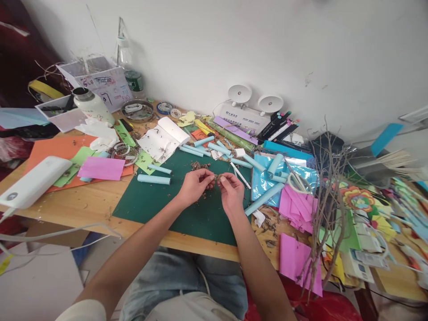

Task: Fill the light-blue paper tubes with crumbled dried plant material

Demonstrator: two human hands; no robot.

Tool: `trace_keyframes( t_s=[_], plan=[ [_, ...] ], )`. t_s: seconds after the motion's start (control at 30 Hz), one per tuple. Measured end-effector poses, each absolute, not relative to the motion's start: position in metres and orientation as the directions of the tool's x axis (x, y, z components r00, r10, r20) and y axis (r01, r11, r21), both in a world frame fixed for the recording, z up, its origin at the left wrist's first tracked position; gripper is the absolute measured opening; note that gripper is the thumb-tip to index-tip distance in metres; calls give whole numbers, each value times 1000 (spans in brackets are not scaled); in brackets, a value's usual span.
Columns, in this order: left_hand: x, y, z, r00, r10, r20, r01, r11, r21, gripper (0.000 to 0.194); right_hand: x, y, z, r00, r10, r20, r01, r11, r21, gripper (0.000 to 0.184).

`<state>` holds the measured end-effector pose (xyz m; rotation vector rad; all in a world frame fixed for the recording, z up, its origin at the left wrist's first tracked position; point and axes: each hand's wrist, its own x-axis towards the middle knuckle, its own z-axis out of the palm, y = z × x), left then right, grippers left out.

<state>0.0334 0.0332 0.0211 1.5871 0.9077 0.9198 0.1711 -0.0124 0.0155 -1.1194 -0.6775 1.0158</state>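
Observation:
Over the dark green cutting mat [143, 205], my left hand [198, 185] and my right hand [231, 189] meet fingertip to fingertip. Each pinches one end of a small brown bit of dried plant [216, 177], too small to make out exactly. Just behind my left hand lies a loose pile of dried brown plant crumbs [199, 165], and more crumbs are scattered beneath my fingers. Rolled light blue paper tubes [154, 179] rest on the mat to the left. A thin white stick [240, 175] lies right of my right hand.
Bundled bare twigs [329, 214] stand at the right by pink paper [296, 258] and white-handled scissors [299, 182]. Behind the mat are more blue tubes [219, 149] and a twin-lamp emergency light [247, 117]. At left are a white power bank [35, 182] and an uncapped bottle [93, 106].

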Motion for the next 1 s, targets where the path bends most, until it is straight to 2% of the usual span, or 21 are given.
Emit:
trace_keyframes(
  t_s=[0.07, 0.13, 0.2, 0.3, 0.4, 0.5, 0.73, 0.8, 0.9, 1.0],
  plan=[
    [26, 35, 23, 404, 878, 257, 275, -385, 881, 16, 173, -13, 13, 454, 889, 56, -59, 93, -994, 13],
    [19, 37, 26, 456, 805, 380, 346, -554, 757, 16, 174, -15, 14, 425, 891, 162, 200, 82, -976, 13],
    [13, 40, 29, 499, 751, 433, 358, -634, 686, 19, 173, -17, 17, 336, 905, 261, 401, 113, -909, 15],
    [4, 47, 30, 456, 761, 461, 403, -639, 656, 26, 171, -18, 21, 189, 923, 336, 556, 181, -811, 18],
    [-3, 56, 26, 379, 791, 480, 524, -611, 594, 35, 169, -18, 22, 136, 926, 353, 614, 201, -763, 20],
    [-6, 64, 18, 430, 773, 466, 622, -628, 467, 36, 169, -18, 20, 156, 916, 369, 638, 191, -746, 20],
    [8, 68, 11, 655, 612, 443, 549, -789, 277, 28, 173, -18, 21, 245, 894, 376, 630, 148, -762, 20],
    [11, 68, 13, 649, 609, 455, 539, -791, 289, 24, 175, -17, 21, 277, 884, 377, 623, 134, -770, 21],
    [13, 65, 18, 585, 636, 503, 522, -770, 367, 21, 175, -18, 23, 291, 873, 391, 626, 135, -768, 20],
    [15, 57, 20, 588, 611, 530, 442, -792, 422, 23, 173, -19, 26, 262, 872, 413, 611, 182, -771, 22]
  ],
)
